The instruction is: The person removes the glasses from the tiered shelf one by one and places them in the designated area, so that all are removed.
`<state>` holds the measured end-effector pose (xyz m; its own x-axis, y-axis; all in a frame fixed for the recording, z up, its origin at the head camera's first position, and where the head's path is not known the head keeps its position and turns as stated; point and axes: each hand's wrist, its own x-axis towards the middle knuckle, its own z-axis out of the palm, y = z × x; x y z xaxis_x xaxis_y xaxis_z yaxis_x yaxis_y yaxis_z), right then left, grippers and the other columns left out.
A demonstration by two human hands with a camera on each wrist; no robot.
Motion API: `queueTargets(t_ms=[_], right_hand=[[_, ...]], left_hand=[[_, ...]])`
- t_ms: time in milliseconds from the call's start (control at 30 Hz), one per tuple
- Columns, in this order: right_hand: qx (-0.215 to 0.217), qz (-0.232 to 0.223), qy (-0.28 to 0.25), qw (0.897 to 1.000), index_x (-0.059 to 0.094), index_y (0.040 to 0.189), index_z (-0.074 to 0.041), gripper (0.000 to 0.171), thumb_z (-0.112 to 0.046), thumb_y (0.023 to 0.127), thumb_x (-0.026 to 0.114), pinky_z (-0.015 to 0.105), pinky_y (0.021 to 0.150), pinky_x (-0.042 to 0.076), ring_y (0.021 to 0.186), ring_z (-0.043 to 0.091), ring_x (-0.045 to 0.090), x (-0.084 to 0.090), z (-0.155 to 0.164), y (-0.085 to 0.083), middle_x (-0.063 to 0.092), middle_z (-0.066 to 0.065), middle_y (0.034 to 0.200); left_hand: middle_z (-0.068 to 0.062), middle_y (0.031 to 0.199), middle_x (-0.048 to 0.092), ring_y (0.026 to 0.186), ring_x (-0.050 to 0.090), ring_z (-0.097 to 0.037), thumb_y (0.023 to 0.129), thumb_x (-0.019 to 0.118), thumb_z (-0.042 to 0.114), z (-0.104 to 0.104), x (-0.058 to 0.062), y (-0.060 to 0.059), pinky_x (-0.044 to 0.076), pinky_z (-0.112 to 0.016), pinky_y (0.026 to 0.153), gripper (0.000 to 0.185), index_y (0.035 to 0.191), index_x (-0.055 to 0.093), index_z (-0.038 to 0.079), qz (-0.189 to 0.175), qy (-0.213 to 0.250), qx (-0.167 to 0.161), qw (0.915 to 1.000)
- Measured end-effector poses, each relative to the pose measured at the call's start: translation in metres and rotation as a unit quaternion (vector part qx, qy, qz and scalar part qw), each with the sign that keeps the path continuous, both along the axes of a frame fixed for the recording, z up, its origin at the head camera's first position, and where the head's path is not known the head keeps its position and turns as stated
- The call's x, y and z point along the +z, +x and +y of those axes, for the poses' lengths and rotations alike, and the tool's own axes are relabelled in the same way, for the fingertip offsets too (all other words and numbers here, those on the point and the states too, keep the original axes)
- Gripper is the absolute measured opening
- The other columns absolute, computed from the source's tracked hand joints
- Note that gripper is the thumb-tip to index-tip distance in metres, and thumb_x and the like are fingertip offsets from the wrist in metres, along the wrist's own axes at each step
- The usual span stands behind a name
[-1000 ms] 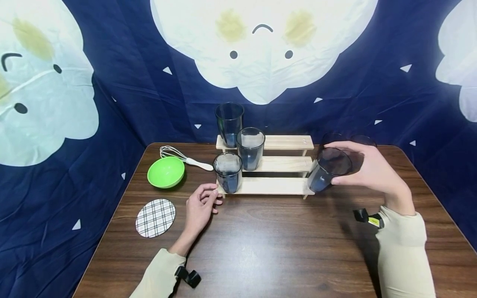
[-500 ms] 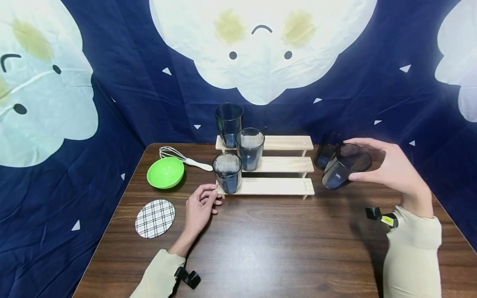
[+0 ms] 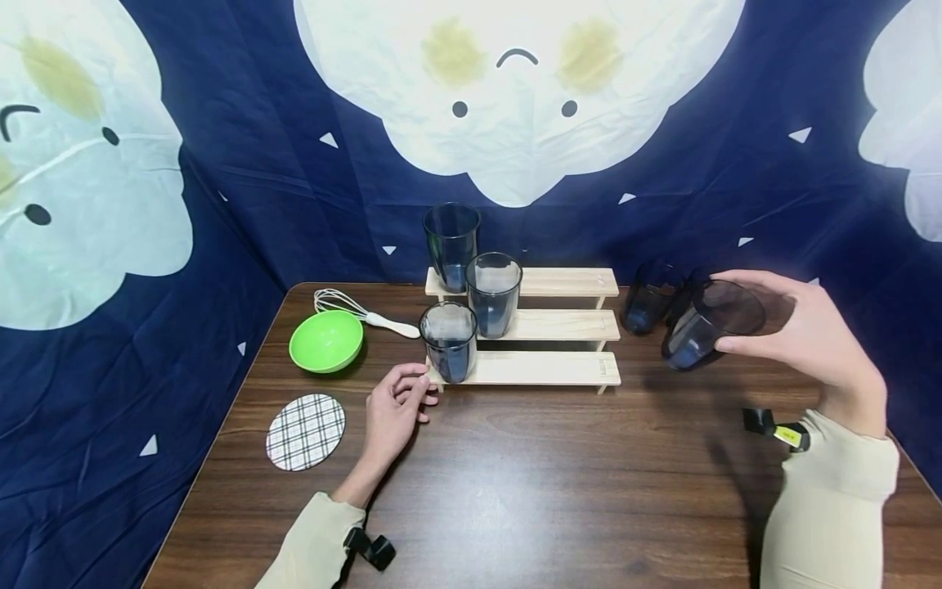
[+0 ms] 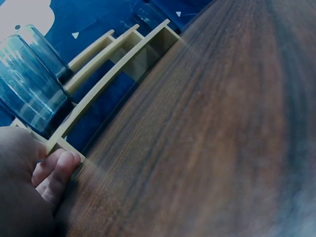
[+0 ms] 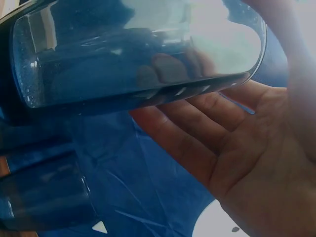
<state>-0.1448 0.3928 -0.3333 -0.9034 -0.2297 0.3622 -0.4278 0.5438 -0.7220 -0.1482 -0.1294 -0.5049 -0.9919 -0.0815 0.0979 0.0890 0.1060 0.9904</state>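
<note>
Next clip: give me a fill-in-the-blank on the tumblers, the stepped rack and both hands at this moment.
1. The right hand holds a dark tumbler tilted above the ____.
2. The wooden stepped rack carries ____ tumblers, one on each step.
3. The left hand rests on the table with its fingertips at the rack's ____ step.
4. The whisk lies just behind the ____ bowl.

Missing words: table; three; lowest; green
</note>
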Motion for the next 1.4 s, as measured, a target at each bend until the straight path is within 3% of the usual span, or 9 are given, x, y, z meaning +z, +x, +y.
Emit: queueTargets(t_ms=[200, 567, 733, 933, 1067, 1400], right_hand=[[-0.051, 0.011, 0.018, 0.998, 0.071, 0.145, -0.004, 0.082, 0.013, 0.07, 0.099, 0.006, 0.08, 0.056, 0.096, -0.002, 0.075, 0.0, 0.013, 0.004, 0.08, -0.013, 0.122], [-0.08, 0.002, -0.017, 0.997, 0.068, 0.146, 0.0, 0.079, 0.02, 0.074, 0.093, 0.005, 0.08, 0.057, 0.1, -0.004, 0.075, -0.005, 0.035, 0.009, 0.081, -0.015, 0.12], [-0.132, -0.011, 0.001, 0.991, 0.072, 0.144, -0.008, 0.075, 0.01, 0.076, 0.097, 0.001, 0.081, 0.051, 0.099, -0.011, 0.07, -0.006, 0.042, 0.01, 0.078, -0.027, 0.117], [-0.169, -0.04, -0.016, 0.985, 0.072, 0.143, -0.012, 0.07, 0.006, 0.08, 0.096, 0.002, 0.075, 0.052, 0.093, -0.01, 0.07, -0.008, 0.048, 0.012, 0.077, -0.03, 0.113], [-0.197, -0.051, -0.009, 0.979, 0.071, 0.145, -0.017, 0.07, 0.0, 0.082, 0.098, 0.001, 0.079, 0.048, 0.1, -0.014, 0.065, -0.012, 0.055, 0.011, 0.071, -0.038, 0.114], [-0.226, -0.058, 0.036, 0.972, 0.07, 0.142, -0.017, 0.066, -0.016, 0.083, 0.1, -0.002, 0.081, 0.04, 0.103, -0.017, 0.057, -0.026, 0.068, 0.002, 0.063, -0.046, 0.11]], left_hand=[[-0.028, 0.101, 0.08, 0.072, 0.079, -0.011, 0.11, 0.068, 0.002, 0.0, 0.0, 0.0, 0.066, -0.027, 0.052, 0.017, 0.126, 0.071, -0.004, -0.002, -0.001, 0.001, 1.0], [-0.029, 0.1, 0.08, 0.072, 0.078, -0.011, 0.109, 0.068, 0.0, 0.001, -0.001, 0.0, 0.065, -0.027, 0.051, 0.018, 0.126, 0.07, -0.005, 0.004, 0.002, 0.002, 1.0], [-0.029, 0.1, 0.08, 0.072, 0.079, -0.013, 0.109, 0.068, 0.0, 0.001, -0.001, -0.001, 0.065, -0.027, 0.051, 0.017, 0.125, 0.071, -0.005, 0.003, 0.004, 0.003, 1.0], [-0.029, 0.101, 0.08, 0.073, 0.079, -0.013, 0.11, 0.068, 0.002, 0.0, -0.001, -0.001, 0.066, -0.026, 0.052, 0.017, 0.125, 0.07, -0.006, 0.001, 0.005, 0.001, 1.0], [-0.029, 0.101, 0.08, 0.073, 0.079, -0.013, 0.11, 0.068, 0.002, 0.0, -0.001, -0.001, 0.065, -0.026, 0.051, 0.017, 0.125, 0.07, -0.006, 0.0, 0.006, 0.001, 1.0], [-0.03, 0.1, 0.079, 0.072, 0.078, -0.011, 0.11, 0.068, 0.002, 0.001, -0.002, -0.002, 0.065, -0.026, 0.051, 0.018, 0.125, 0.07, -0.007, 0.004, 0.008, 0.002, 1.0]])
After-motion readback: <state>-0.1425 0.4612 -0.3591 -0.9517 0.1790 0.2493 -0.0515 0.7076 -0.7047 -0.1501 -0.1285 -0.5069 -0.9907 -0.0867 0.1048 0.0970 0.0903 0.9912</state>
